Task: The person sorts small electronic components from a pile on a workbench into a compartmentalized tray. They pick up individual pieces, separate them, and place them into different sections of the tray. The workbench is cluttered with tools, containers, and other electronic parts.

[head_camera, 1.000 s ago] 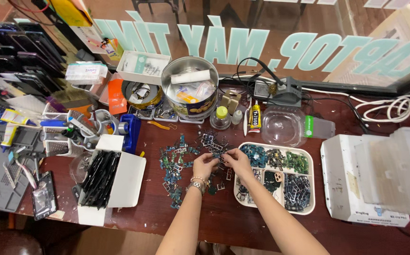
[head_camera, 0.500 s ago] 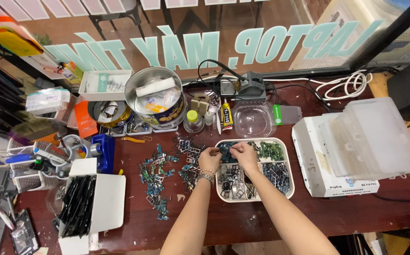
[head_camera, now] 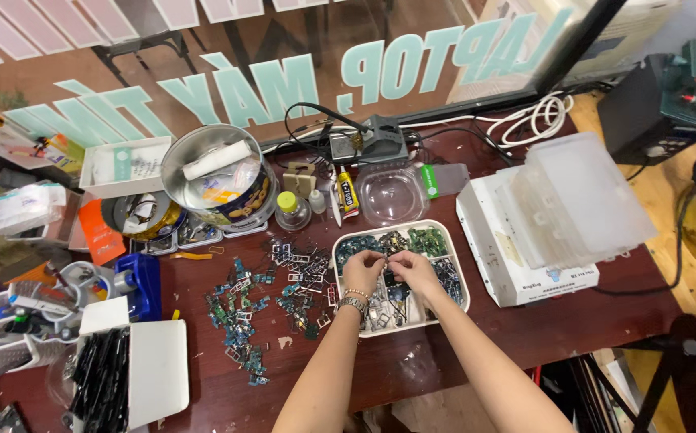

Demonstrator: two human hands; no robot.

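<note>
White tray (head_camera: 462, 282), green and blue parts (head_camera: 426, 240); dark red-brown table (head_camera: 412, 361); white box (head_camera: 524, 265).

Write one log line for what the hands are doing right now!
left hand: over white tray | right hand: over same tray, pinching a tiny part | loose parts pile: left of tray

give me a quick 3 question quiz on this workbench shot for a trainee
1. True or false: both hands are over the white divided plastic tray.
2. Which wrist wears the metal bracelet? A) left B) right
3. What lies on the dark red wooden table just left of the tray?

Key:
1. True: the left hand and right hand meet above the tray's middle.
2. A.
3. A loose scatter of small blue-green and metal electronic parts.
</note>
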